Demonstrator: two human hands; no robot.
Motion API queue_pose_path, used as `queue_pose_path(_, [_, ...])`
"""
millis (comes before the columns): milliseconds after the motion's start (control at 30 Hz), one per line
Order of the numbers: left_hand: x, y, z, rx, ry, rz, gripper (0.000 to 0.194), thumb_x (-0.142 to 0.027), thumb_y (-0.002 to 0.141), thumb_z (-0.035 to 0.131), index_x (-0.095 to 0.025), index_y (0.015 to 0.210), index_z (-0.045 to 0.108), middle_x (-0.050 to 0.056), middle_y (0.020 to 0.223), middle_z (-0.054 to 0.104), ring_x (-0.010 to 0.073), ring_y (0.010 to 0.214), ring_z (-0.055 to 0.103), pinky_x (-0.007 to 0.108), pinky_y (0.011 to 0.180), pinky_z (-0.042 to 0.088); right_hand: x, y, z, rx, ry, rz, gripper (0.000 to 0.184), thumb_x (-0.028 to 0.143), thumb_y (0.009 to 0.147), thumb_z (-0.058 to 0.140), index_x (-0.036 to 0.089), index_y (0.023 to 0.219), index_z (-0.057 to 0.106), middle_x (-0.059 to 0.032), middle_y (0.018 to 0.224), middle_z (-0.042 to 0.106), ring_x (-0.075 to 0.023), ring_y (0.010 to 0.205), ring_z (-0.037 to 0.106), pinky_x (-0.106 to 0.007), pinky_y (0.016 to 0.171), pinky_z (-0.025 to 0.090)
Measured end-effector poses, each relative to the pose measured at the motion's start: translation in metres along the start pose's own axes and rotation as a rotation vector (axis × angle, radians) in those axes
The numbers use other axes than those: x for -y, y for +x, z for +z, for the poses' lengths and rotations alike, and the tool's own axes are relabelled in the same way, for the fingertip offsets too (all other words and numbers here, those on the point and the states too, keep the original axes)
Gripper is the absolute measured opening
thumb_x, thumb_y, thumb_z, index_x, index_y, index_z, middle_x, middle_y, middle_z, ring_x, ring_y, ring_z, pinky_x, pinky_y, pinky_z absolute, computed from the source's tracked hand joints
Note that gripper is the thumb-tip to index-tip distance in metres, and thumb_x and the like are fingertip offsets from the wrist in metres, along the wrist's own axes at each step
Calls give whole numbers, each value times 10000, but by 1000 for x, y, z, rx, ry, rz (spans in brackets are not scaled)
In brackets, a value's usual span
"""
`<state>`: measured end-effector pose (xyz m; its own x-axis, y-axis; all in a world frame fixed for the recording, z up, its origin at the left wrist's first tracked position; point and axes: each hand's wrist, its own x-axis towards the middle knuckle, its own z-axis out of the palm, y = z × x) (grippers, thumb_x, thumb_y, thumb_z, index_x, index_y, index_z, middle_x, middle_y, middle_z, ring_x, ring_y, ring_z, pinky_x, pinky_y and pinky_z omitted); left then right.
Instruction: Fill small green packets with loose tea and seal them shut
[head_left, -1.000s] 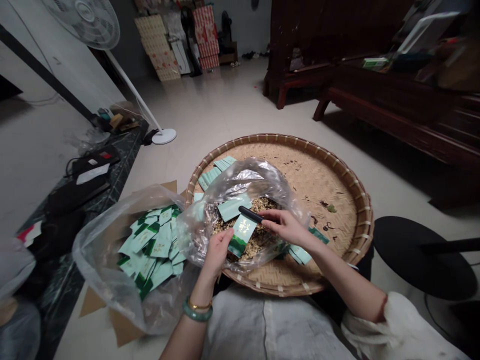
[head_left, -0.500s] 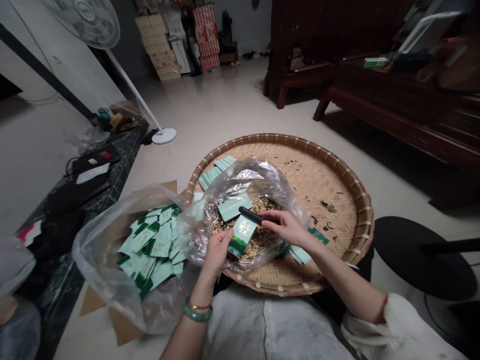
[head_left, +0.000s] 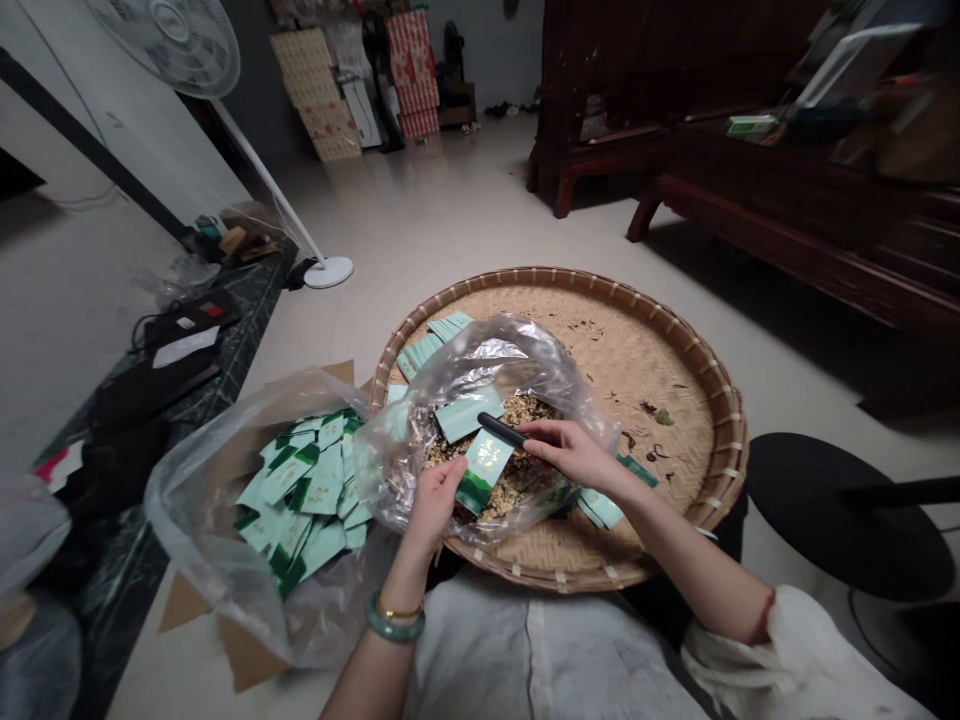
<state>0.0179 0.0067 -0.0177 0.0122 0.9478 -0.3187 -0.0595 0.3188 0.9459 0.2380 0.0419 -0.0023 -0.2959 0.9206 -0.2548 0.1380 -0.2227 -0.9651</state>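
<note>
My left hand pinches the left edge of a mint-green sachet with gold print and a dark green lower end. In my right hand is a slim black bar-shaped tool, lying across the sachet's upper edge; its exact kind I cannot make out. Both hands are over an open clear plastic bag of loose, crumbly tan-and-dark dried material. Another pale green sachet rests on that material. The bag sits in a round woven bamboo tray.
More sachets lie inside the tray's left rim and under my right forearm. On the left, a plastic bag holds many filled-looking green sachets. A white standing fan, dark wooden furniture and a round black base stand around.
</note>
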Motion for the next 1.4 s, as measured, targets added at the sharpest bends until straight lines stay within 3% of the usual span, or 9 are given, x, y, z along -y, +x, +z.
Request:
queue_pose_path(267, [-2,2,-1,-9,75,73,438,-555,725,633,-124,678,696,14,607,620,134,577,498,233,565,389,11,-4,-2,97,168,86,445,380,764,665,168,1153,619,-33,854,642,-104,627,537,-220,521,447])
queue_pose_path(433, [0,4,-3,-38,27,68,407,-532,731,641,-129,703,694,9,608,620,125,567,505,221,557,396,20,-8,-11,73,113,102,503,415,793,636,150,1216,570,-66,891,657,-124,646,562,-236,514,456])
queue_pose_path(533, [2,5,-6,-73,-18,45,410,-533,713,657,-125,729,701,17,600,631,129,554,528,223,548,413,16,-7,-22,5,-96,35,476,417,840,573,146,1230,552,-88,912,669,-158,689,600,-257,536,473])
queue_pose_path(700, [4,5,-9,-97,-40,45,414,-537,690,673,-125,709,702,17,587,637,129,536,538,222,530,417,-11,-1,-27,-284,-795,-233,476,307,865,519,120,1301,475,-172,1119,646,-291,967,623,-413,802,500])
queue_pose_path(867, [0,1,-6,-40,8,63,396,-518,725,648,-125,708,703,8,607,628,120,555,514,227,571,407,-12,-2,-12,-332,-1160,-278,486,251,869,521,64,1314,461,-217,1098,644,-342,1013,591,-447,831,470])
queue_pose_path(1067, [-9,-7,2,88,174,85,414,-521,755,602,-125,660,678,1,610,598,132,590,492,230,569,376,15,0,12,-241,-764,-412,272,344,952,408,191,1003,628,-78,936,691,-205,836,623,-302,731,457])
queue_pose_path(1200, [-13,-11,5,149,198,84,420,-520,774,580,-129,631,642,-4,584,564,124,562,470,224,537,352,15,6,30,-219,-619,-468,280,320,904,494,185,661,524,0,623,576,-131,566,506,-237,552,356])
queue_pose_path(1300, [-12,-12,4,153,186,85,423,-516,773,591,-129,607,630,-10,560,554,116,537,457,221,516,338,15,9,35,-213,-538,-501,302,299,891,492,188,612,451,27,569,489,-110,532,438,-228,533,318])
queue_pose_path(1400, [-9,-11,0,94,88,108,394,-501,741,650,-128,616,650,-3,579,599,126,566,506,226,546,384,18,14,31,-176,-386,-405,310,348,917,423,186,663,496,33,556,470,-117,524,448,-227,511,329])
